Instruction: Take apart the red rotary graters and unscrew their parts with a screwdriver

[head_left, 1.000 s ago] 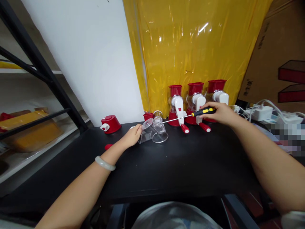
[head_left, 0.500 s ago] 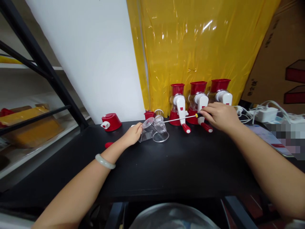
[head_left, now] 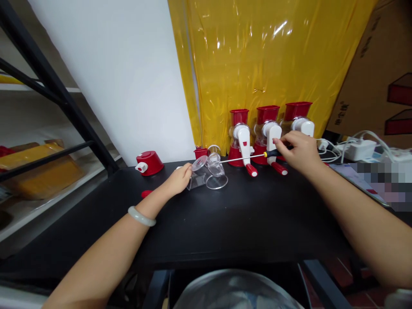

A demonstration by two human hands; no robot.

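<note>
My left hand (head_left: 180, 178) grips the clear plastic housing (head_left: 198, 177) of a rotary grater, which lies on its side on the black table. My right hand (head_left: 298, 150) holds a screwdriver (head_left: 244, 158) by its black and yellow handle, thumb raised off it. The long shaft points left, its tip against the clear housing; the exact contact is too small to make out. Behind the housing are a metal grating drum (head_left: 214, 150) and a small red part (head_left: 201, 152). To the left stands a red base (head_left: 149, 163) with a white knob.
Several assembled red and white rotary graters (head_left: 243, 143) line the back against yellow sheeting (head_left: 257, 56). White chargers and cables (head_left: 362, 148) lie at right beside a tablet-like device (head_left: 357, 180). Below the table (head_left: 231, 227) front edge is a lined bin (head_left: 238, 287). Shelves (head_left: 48, 193) stand left.
My right thumb has lifted and the fingers have shifted on the screwdriver handle. The left hand and the clear housing stay in place. The view has shifted slightly.
</note>
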